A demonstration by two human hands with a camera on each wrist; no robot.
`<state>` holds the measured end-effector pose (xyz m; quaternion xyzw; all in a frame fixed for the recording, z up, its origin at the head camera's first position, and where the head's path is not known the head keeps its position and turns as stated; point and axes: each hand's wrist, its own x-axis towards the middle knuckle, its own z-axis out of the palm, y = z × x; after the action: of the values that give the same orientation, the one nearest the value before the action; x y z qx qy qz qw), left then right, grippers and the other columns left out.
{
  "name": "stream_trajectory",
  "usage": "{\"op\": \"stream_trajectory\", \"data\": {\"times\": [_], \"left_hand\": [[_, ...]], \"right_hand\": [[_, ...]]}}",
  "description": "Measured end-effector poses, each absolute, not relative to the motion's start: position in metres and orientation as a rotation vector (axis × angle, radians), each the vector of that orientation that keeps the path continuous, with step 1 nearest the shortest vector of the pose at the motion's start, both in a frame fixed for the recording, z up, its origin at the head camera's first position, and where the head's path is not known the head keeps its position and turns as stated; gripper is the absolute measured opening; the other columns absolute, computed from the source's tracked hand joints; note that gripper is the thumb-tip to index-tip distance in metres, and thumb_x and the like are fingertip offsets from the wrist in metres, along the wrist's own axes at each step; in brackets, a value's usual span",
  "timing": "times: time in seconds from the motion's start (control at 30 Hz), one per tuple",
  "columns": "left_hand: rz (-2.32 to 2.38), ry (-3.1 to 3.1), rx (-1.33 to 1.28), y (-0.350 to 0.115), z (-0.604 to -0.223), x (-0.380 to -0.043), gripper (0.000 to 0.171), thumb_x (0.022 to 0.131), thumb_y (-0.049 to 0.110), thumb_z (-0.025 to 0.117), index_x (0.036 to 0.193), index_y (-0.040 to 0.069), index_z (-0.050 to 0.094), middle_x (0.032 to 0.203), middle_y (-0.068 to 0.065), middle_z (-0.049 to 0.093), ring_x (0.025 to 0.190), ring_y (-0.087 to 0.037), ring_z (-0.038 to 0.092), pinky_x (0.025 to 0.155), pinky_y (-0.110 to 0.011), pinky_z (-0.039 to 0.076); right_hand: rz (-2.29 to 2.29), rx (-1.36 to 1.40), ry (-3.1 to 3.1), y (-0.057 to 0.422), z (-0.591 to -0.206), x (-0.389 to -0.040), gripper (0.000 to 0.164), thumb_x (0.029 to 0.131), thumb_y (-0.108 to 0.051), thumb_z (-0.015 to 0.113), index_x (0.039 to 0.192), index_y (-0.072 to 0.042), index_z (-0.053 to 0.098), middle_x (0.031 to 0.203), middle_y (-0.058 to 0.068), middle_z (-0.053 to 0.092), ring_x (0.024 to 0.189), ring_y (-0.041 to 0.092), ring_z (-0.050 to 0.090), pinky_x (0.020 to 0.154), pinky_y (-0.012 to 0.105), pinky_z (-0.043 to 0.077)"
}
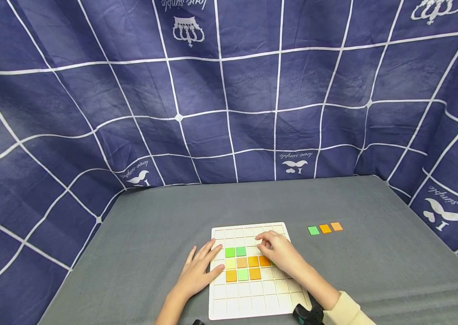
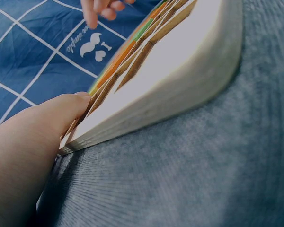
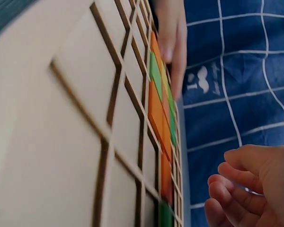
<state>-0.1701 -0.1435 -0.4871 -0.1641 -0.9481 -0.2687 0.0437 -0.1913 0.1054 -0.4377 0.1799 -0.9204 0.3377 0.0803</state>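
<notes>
Hanging over the board [image 1: 249,304], right hand [image 1: 279,253] has fingers loosely bent, thumb and forefinger apart, nothing visible between them; coloured tiles [image 1: 242,262] sit in grid squares just beside the grip, mostly to its left; they look thin, stiff and light, probably smooth enough to slide, so pinch by opposite edges; board looks rigid, likely heavier, best steadied at its rim; left hand [image 1: 197,272] rests on that rim across from the grip, fingers spread, holding nothing; three loose tiles [image 1: 325,229] lie beyond the grip, to its right; curtain [image 1: 253,85] farthest.
</notes>
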Motion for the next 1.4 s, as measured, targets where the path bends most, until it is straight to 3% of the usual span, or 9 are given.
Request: {"op": "stream_trajectory", "data": {"times": [0.7, 1.4], "left_hand": [[-0.832, -2.904, -0.513, -0.143, -0.49, -0.169, 0.057, 0.085, 0.051, 0.051, 0.134, 0.023, 0.046, 0.145, -0.001, 0.037, 0.134, -0.024, 0.034, 0.111, -0.05, 0.009], [-0.832, -2.898, -0.497, -0.144, -0.488, -0.17, 0.057, 0.085, 0.051, 0.052, 0.133, 0.022, 0.047, 0.145, -0.001, 0.038, 0.134, -0.023, 0.034, 0.111, -0.05, 0.011]], "right_hand": [[0.92, 0.59, -2.848, 0.068, -0.466, -0.195, 0.017, 0.08, -0.018, 0.066, 0.096, -0.011, 0.067, 0.082, -0.006, 0.052, 0.067, 0.003, 0.044, 0.056, 0.018, 0.039], [0.93, 0.563, -2.8, 0.063, -0.468, -0.196, 0.015, 0.079, -0.017, 0.068, 0.093, -0.011, 0.065, 0.077, -0.006, 0.047, 0.066, 0.003, 0.042, 0.054, 0.018, 0.037]]}}
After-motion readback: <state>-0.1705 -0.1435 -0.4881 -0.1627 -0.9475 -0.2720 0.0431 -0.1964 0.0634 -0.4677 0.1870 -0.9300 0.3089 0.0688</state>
